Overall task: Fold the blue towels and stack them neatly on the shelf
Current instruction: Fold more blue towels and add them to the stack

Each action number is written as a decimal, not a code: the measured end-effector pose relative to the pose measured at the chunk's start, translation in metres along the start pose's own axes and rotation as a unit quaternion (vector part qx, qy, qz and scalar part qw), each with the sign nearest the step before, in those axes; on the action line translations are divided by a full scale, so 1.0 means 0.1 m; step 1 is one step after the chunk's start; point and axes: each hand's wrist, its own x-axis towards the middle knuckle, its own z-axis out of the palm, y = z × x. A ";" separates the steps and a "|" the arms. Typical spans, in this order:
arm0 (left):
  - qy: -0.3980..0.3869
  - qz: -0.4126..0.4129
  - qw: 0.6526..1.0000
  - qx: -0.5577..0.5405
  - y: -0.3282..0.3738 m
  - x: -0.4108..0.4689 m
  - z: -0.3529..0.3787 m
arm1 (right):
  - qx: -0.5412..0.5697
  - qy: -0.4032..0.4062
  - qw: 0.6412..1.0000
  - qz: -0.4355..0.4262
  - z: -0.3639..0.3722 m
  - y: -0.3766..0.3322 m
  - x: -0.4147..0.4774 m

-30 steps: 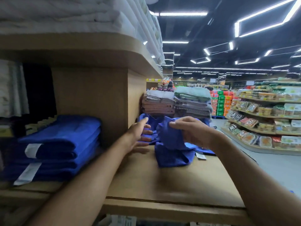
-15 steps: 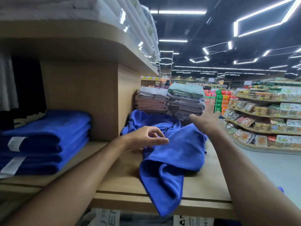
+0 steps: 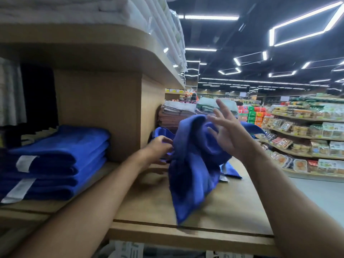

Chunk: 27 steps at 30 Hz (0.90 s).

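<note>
A loose blue towel [image 3: 193,175] hangs bunched above the wooden shelf [image 3: 232,211], its lower end near the front edge. My left hand [image 3: 158,149] grips its left edge close to the shelf divider. My right hand [image 3: 229,135] is raised at the towel's top with fingers fanned out; the cloth hangs from its thumb side, and the thumb is hidden. More loose blue cloth [image 3: 230,170] lies on the shelf behind. A stack of folded blue towels [image 3: 61,157] with white labels sits in the left compartment.
A wooden divider panel [image 3: 100,112] separates the folded stack from my hands. Grey and pink folded towels [image 3: 175,116] are piled at the back. White towels [image 3: 93,8] fill the upper shelf overhead. Packaged-food racks [image 3: 307,136] line the aisle to the right.
The blue towel, which lay spread over the shelf edge, is now lifted and bunched. My right hand came back from the far side and rose; my left hand moved onto the towel's left edge.
</note>
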 end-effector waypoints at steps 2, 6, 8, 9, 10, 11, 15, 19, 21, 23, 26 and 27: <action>0.100 0.029 0.993 -0.052 -0.01 0.08 -0.04 | -0.114 0.051 0.991 -0.039 -0.05 0.06 0.02; 0.191 0.055 0.980 -0.003 -0.08 0.18 -0.09 | -0.440 0.180 0.879 -0.041 -0.14 0.14 -0.02; 0.187 0.064 0.979 0.049 -0.12 0.20 -0.09 | -0.474 0.123 0.872 0.009 -0.15 0.21 -0.03; 0.175 0.075 0.978 0.091 -0.14 0.20 -0.10 | -0.481 0.065 0.874 0.041 -0.11 0.23 -0.06; 0.160 0.089 0.974 0.137 -0.18 0.21 -0.10 | -0.491 0.014 0.869 0.065 -0.06 0.25 -0.08; 0.146 0.099 0.968 0.179 -0.22 0.22 -0.10 | -0.513 -0.016 0.855 0.077 -0.02 0.26 -0.10; 0.139 0.069 0.953 0.261 -0.32 0.22 -0.14 | -0.652 -0.053 0.738 0.165 -0.05 0.20 -0.15; 0.175 0.046 0.981 0.067 -0.13 0.16 -0.18 | -0.683 -0.034 0.709 0.171 -0.15 0.05 -0.19; 0.163 0.021 0.985 -0.055 -0.02 0.09 -0.23 | -0.557 0.055 0.821 0.113 -0.16 -0.06 -0.16; 0.108 -0.011 0.983 -0.150 0.06 -0.01 -0.27 | -0.281 0.121 0.941 0.146 -0.22 -0.22 -0.14; 0.009 -0.040 0.990 -0.135 0.11 -0.10 -0.34 | 0.034 0.059 0.972 0.225 -0.22 -0.39 -0.19; -0.030 -0.050 0.992 -0.115 0.11 -0.10 -0.35 | 0.055 0.074 0.971 0.219 -0.21 -0.38 -0.19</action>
